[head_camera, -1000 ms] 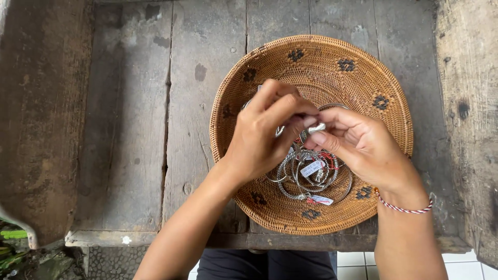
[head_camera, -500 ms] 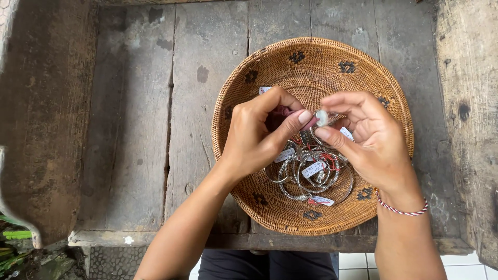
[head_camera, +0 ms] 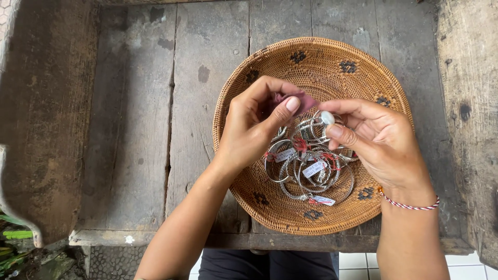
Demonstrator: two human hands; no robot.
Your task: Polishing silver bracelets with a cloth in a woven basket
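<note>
While you work over the basket (head_camera: pixel 332 57), this is how things stand.

Landmark: the round woven basket sits on a worn plank table (head_camera: pixel 197 103); every place below is given from it.

Left hand (head_camera: pixel 249 129): closed in a pinch, thumb against fingers, on a small purplish cloth (head_camera: pixel 306 102), held above the basket's middle.

Right hand (head_camera: pixel 384 145): closed on a silver ring (head_camera: pixel 326 118), thumb and fingertips gripping it above the basket's middle, just beside the cloth. A red-and-white cord circles that wrist.

Cloth and ring: very near each other, perhaps touching; you cannot tell from this view.

Pile (head_camera: pixel 306 166): silver bangles and rings with small white tags and red ties lie heaped in the basket's bottom, under your hands.

Done so far: by the look of it, one piece is out of the pile and in hand against the cloth. Nothing lies outside the basket, so no finished pieces show apart.

Left: judging from the heap, most of the jewellery looks unhandled.
</note>
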